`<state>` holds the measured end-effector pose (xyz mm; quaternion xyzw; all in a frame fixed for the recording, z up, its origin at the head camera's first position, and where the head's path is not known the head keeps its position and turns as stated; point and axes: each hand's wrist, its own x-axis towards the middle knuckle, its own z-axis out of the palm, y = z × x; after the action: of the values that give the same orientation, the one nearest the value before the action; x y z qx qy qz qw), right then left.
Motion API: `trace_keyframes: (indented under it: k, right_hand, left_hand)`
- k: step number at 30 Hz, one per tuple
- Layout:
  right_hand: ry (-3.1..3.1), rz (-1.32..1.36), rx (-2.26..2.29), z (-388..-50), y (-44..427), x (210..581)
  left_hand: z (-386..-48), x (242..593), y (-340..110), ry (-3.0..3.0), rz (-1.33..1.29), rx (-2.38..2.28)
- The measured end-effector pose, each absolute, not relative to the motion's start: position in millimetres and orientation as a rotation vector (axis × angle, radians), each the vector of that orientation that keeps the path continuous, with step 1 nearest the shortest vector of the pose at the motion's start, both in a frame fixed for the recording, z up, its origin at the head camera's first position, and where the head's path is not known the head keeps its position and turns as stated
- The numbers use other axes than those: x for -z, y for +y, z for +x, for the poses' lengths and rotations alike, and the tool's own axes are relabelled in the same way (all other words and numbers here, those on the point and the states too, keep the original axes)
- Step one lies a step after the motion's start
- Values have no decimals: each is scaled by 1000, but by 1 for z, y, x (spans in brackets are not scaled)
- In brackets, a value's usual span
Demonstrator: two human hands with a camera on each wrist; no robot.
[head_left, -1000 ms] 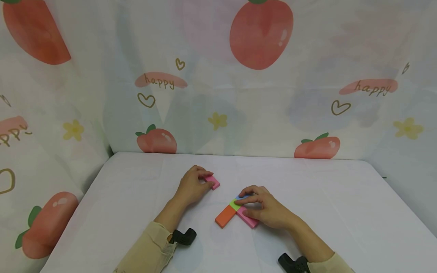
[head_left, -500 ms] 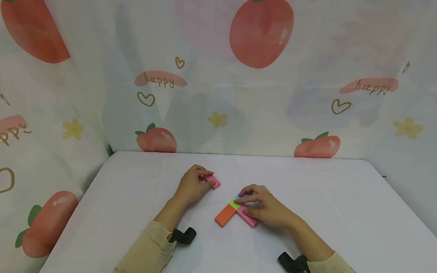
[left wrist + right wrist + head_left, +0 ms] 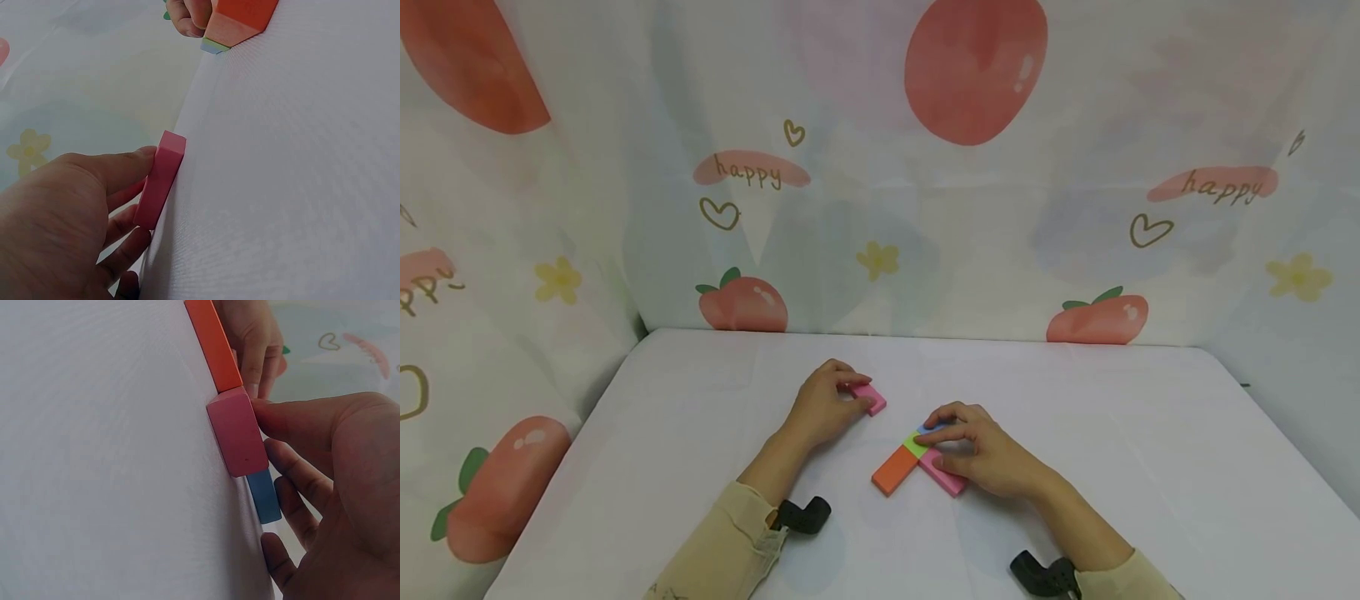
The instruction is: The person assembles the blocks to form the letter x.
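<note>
On the white table, my left hand [image 3: 829, 404] pinches a pink block [image 3: 872, 399] between thumb and fingers. The left wrist view shows this pink block [image 3: 164, 181] close up, low at the table surface. To the right, my right hand [image 3: 988, 450] rests its fingertips on a joined group of blocks. Its thumb touches another pink block [image 3: 946, 479], and its other fingers lie over a green block [image 3: 915, 447] and a partly covered blue block [image 3: 928, 431]. An orange block [image 3: 895, 472] extends from the green one toward the near left. The blue block [image 3: 265, 499] shows beneath the fingers in the right wrist view.
The white table [image 3: 1112, 467] runs back to a patterned cloth backdrop [image 3: 970, 233] with fruit and flower prints. Another cloth side [image 3: 497, 358] hangs at the left. A black wrist device [image 3: 805, 517] sits on the left wrist, another black wrist device [image 3: 1045, 575] on the right.
The scene in the head view has shifted slightly upward. Both hands keep their contact with the blocks, and the joined group keeps its arrangement.
</note>
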<state>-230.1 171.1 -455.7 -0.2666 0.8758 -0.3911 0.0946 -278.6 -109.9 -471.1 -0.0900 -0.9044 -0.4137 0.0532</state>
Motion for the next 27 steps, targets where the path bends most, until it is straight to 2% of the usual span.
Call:
trace_keyframes:
  k: [27]
  right_hand:
    - [2598,-807,1160,-231,171,456]
  left_hand:
    - [-278,471,-109,-2785,-276,1230]
